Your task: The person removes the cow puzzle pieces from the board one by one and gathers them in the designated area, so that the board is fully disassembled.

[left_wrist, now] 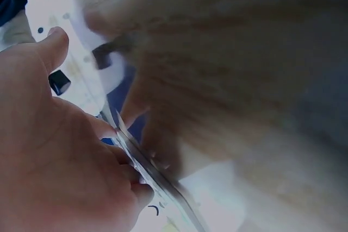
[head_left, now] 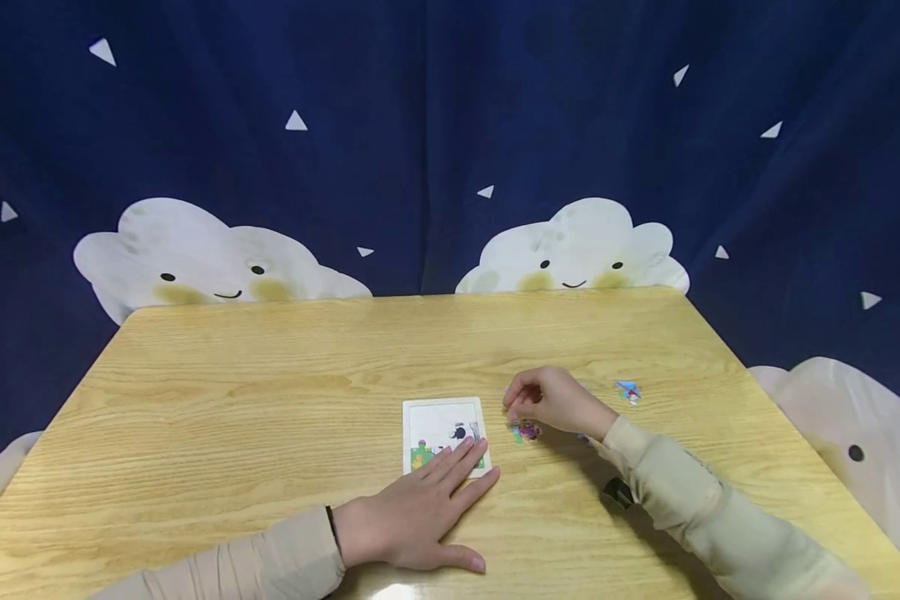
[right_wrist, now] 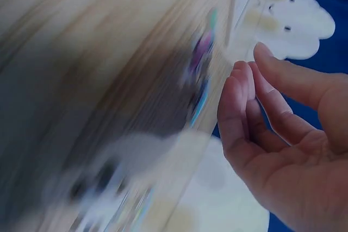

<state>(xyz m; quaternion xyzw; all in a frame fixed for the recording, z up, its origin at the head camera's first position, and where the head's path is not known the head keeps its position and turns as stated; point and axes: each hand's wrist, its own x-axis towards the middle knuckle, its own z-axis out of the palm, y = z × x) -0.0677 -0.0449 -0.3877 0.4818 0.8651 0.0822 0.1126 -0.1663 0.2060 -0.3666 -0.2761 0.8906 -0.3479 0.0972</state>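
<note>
A small square puzzle board (head_left: pixel 429 421) with a white rim lies near the middle of the table, with printed picture parts along its lower and right side. My left hand (head_left: pixel 420 518) rests on its lower right part, fingers spread and straight, covering some of the picture. Just right of the board, my right hand (head_left: pixel 558 400) hovers above a small cluster of colourful puzzle pieces (head_left: pixel 526 431). Its fingers are loosely bent, and in the right wrist view a gap shows between the thumb (right_wrist: pixel 266 58) and fingertips, with nothing visible held. The pieces (right_wrist: pixel 201 50) there are blurred.
Another blue piece (head_left: pixel 629 392) lies further right on the wooden table (head_left: pixel 232 400), and bits of other pieces show beside the right forearm. A dark blue curtain (head_left: pixel 390 125) with white clouds hangs behind the table's far edge.
</note>
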